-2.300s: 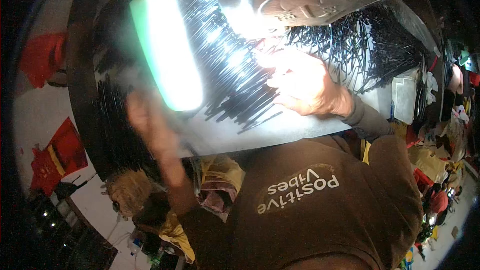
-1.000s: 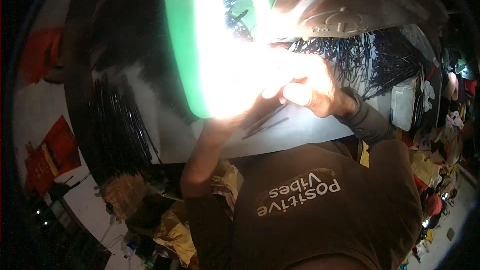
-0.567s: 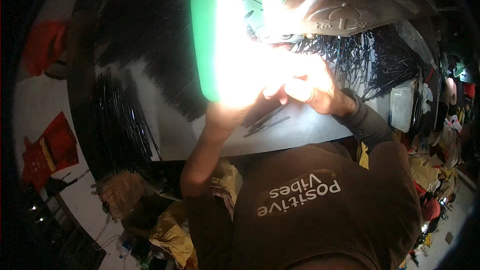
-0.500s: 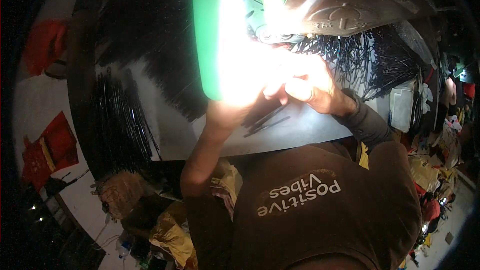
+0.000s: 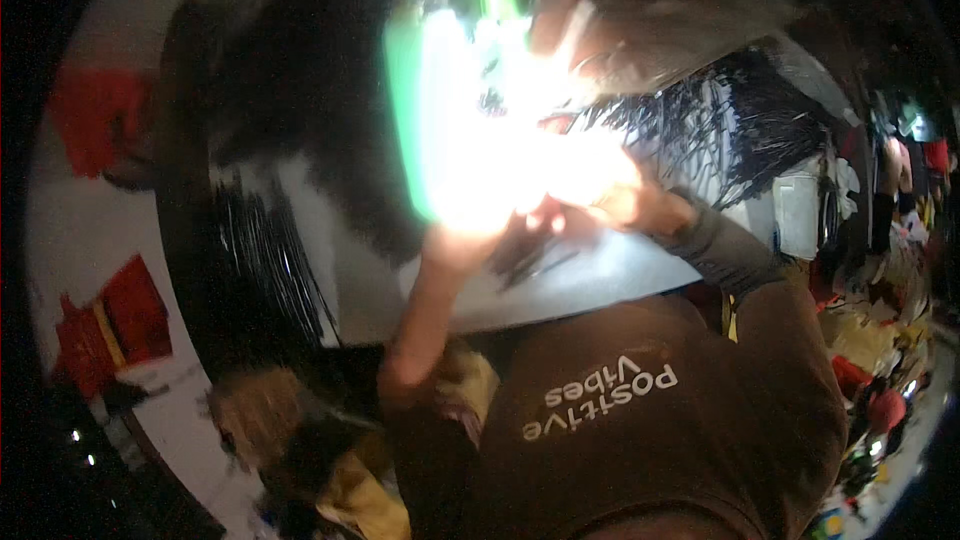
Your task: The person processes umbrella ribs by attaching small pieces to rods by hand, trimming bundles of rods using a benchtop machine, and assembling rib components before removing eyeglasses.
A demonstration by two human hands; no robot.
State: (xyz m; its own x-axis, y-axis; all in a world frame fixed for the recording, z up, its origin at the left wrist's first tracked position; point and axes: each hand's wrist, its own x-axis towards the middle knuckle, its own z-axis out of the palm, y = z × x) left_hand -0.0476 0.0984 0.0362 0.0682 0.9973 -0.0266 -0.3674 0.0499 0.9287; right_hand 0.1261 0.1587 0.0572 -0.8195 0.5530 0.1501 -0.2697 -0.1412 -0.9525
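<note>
My left hand (image 5: 475, 225) and my right hand (image 5: 615, 190) are close together over a pale metal table (image 5: 450, 300), beneath a machine (image 5: 640, 35) with a brown cover. Strong glare bleaches most of both hands. The right hand's fingers look curled inward, but what they hold, if anything, is lost in the light. The left hand's fingers are washed out. Just below the hands, a few thin dark strips (image 5: 545, 255) lie on the metal. A green panel (image 5: 405, 120) stands beside the left hand, its right side swallowed by glare.
Heaps of thin black strips (image 5: 770, 120) spread to the right, with a darker mass (image 5: 310, 80) and a shiny bundle (image 5: 275, 250) at left. A white box (image 5: 797, 215) stands by the table's right side. Red bags (image 5: 135, 310) and yellow sacking (image 5: 365, 495) lie lower down.
The whole view has shifted slightly and blurred, so the table sits a little lower. Both hands stay together under the machine in the glare.
</note>
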